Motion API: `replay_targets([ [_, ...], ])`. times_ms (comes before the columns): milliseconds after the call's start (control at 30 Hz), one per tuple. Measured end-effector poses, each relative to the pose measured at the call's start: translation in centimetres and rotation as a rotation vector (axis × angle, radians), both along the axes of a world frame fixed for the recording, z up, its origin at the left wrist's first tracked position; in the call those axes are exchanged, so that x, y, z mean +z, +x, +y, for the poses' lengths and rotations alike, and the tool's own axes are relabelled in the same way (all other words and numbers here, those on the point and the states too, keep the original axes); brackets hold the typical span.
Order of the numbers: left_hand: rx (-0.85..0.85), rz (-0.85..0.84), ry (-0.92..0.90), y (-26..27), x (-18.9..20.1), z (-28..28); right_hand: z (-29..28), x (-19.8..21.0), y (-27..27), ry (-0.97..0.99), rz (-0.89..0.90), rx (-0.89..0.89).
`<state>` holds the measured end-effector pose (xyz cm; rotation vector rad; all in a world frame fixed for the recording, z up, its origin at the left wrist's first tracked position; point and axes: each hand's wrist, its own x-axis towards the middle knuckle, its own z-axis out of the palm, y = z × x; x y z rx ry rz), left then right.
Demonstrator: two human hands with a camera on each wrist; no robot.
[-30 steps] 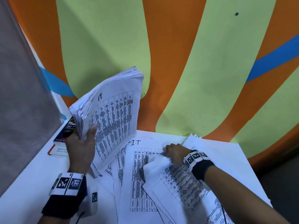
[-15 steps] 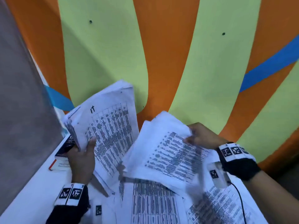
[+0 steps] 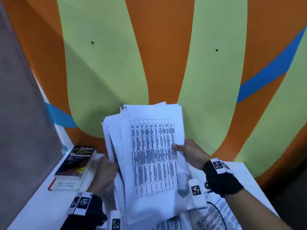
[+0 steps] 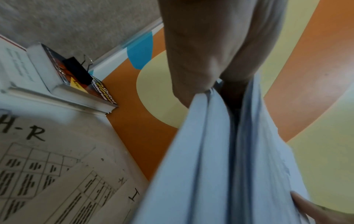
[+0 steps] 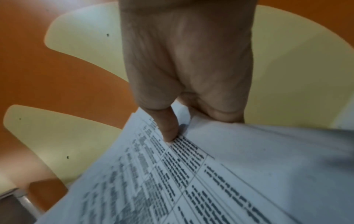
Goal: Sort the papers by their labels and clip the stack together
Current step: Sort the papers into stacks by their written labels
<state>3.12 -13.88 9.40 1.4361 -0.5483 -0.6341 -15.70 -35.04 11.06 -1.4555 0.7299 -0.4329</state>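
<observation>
Both hands hold one upright stack of printed papers (image 3: 149,155) above the white table (image 3: 38,208). My left hand (image 3: 106,170) grips its left edge, fingers hidden behind the sheets; the left wrist view shows the fanned paper edges (image 4: 220,151) pinched in that hand (image 4: 210,60). On the stack's right edge my right hand (image 3: 186,151) holds with the thumb on the front sheet. The right wrist view shows that thumb (image 5: 168,125) pressed on the table-printed sheet (image 5: 191,181). More sheets lie on the table, one labelled H-R (image 4: 28,133). A black binder clip (image 4: 78,69) sits on a book.
An Oxford Thesaurus book (image 3: 74,163) lies on another white book (image 3: 66,183) at the table's left, by a grey partition (image 3: 20,113). Loose printed sheets (image 3: 221,214) lie at the lower right. The orange and green wall (image 3: 166,55) stands close behind.
My right hand lifted sheets off the table and brought them left onto the bundle in my left hand. Both hands now hold one joined stack upright.
</observation>
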Motion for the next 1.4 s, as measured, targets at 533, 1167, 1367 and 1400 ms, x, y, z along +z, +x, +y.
replay_targets([
  [533, 0.149, -0.231, -0.19, -2.6, 0.4, -1.3, 3.7, 0.6, -1.2, -0.51, -0.24, -0.268],
  [1167, 0.087, -0.327, -0.226, -3.3, 0.6, -2.2, 3.4, 4.9, -1.8, -1.075, -0.209, -0.219],
  [1367, 0.162, -0.278, -0.174, -2.9, 0.3, -3.1, 3.3, 1.0, -0.7, -0.578, -0.227, -0.259],
  [1400, 0.192, -0.259, -0.165, -2.8, 0.2, -3.3, 3.7, 0.7, -0.5, -0.638, -0.194, -0.29],
])
